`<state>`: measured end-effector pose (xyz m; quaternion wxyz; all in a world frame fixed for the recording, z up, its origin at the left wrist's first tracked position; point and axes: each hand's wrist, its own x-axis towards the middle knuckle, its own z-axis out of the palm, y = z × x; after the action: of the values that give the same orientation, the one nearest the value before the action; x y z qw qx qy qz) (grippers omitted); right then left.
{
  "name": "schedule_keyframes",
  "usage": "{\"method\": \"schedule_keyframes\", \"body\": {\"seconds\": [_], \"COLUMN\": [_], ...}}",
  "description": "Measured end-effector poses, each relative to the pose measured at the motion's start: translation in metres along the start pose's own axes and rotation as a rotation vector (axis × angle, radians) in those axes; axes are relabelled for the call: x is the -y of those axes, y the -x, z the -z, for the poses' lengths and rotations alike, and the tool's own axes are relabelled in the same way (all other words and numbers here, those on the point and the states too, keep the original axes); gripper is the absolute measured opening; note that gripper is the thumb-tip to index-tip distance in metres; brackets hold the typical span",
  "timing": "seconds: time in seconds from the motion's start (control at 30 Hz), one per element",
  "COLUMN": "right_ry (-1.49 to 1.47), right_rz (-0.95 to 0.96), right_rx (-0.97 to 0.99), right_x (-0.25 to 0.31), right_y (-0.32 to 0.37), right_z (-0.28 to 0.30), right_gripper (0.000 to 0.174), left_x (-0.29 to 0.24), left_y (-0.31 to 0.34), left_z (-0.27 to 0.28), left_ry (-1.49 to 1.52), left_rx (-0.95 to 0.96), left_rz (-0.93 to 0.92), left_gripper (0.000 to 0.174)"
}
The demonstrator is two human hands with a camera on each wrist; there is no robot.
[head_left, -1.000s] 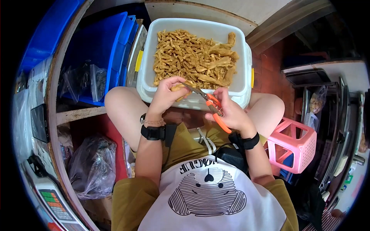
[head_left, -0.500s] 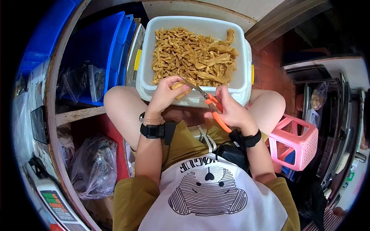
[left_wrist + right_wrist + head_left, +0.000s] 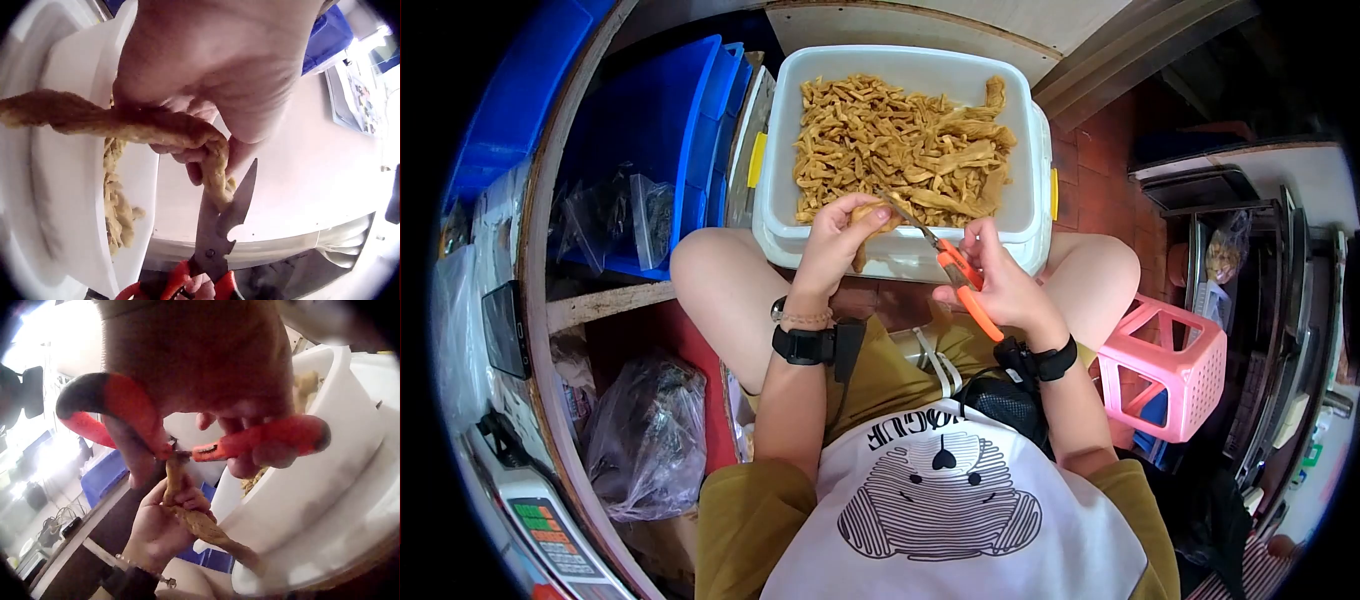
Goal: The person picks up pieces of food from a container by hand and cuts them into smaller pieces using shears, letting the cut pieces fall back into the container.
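My left hand (image 3: 838, 240) pinches a long, soft yellow-brown strip (image 3: 81, 115) near one end, at the near rim of a white tub (image 3: 1028, 150). The strip's other end trails away from the hand in the left wrist view. My right hand (image 3: 1008, 290) grips scissors (image 3: 983, 316) with orange and black handles, fingers and thumb around the loops. In the left wrist view the blades stand apart, with the strip's short end between them. Inside the tub lie many short cut pieces (image 3: 850, 150) on the left and longer strips (image 3: 965, 160) on the right.
Blue bins (image 3: 695, 150) stand at the left behind a wooden shelf edge (image 3: 610, 305). A plastic bag (image 3: 645, 430) and a scale (image 3: 550, 525) are lower left. To the right stands a pink stool (image 3: 1190, 390). The tub sits over another white container with yellow clips (image 3: 757, 160).
My left hand has shifted slightly right, and the strip's loose end now hangs lower beneath it. The scissors have stayed at the strip, turning a little. The tub's contents look unchanged.
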<state>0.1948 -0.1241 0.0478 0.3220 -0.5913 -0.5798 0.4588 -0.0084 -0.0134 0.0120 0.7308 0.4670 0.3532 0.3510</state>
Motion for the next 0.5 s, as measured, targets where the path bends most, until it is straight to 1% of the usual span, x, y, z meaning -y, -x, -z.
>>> {"method": "schedule_keyframes", "body": {"seconds": [0.03, 0.1, 0.13, 0.2, 0.23, 0.3, 0.33, 0.4, 0.43, 0.5], "right_ry": [0.0, 0.045, 0.045, 0.035, 0.034, 0.037, 0.036, 0.024, 0.022, 0.017], "right_rz": [0.0, -0.055, -0.056, 0.006, 0.007, -0.145, -0.144, -0.173, -0.174, -0.143], "right_rx": [0.0, -0.031, -0.033, -0.083, -0.083, -0.032, -0.032, 0.013, 0.012, -0.008], "right_x": [0.002, 0.006, 0.004, 0.0, 0.002, 0.007, 0.006, 0.001, 0.0, 0.0], "right_y": [-0.001, -0.002, -0.002, -0.005, -0.004, -0.002, -0.003, -0.003, -0.003, -0.003], "right_z": [0.0, 0.001, -0.002, -0.007, -0.006, 0.0, 0.0, -0.001, -0.003, -0.007], "right_gripper": [0.061, 0.061, 0.061, 0.061, 0.061, 0.061, 0.061, 0.063, 0.063, 0.065], "left_x": [-0.001, -0.005, -0.003, -0.001, -0.001, -0.002, 0.001, 0.007, 0.008, 0.009], "left_y": [0.0, -0.002, -0.003, -0.008, -0.007, -0.006, -0.007, -0.01, -0.01, -0.011], "left_z": [-0.001, -0.004, -0.002, 0.002, 0.003, 0.004, 0.005, 0.001, -0.001, -0.005], "left_ry": [0.0, 0.083, 0.083, 0.042, 0.041, -0.046, -0.047, -0.174, -0.175, -0.359], "left_rx": [0.0, -0.151, -0.149, -0.171, -0.172, -0.169, -0.169, -0.049, -0.048, -0.037], "left_rz": [0.0, -0.088, -0.087, -0.104, -0.104, -0.04, -0.041, -0.117, -0.116, -0.117], "left_gripper": [0.019, 0.018, 0.018, 0.015, 0.015, 0.015, 0.015, 0.016, 0.016, 0.018]}}
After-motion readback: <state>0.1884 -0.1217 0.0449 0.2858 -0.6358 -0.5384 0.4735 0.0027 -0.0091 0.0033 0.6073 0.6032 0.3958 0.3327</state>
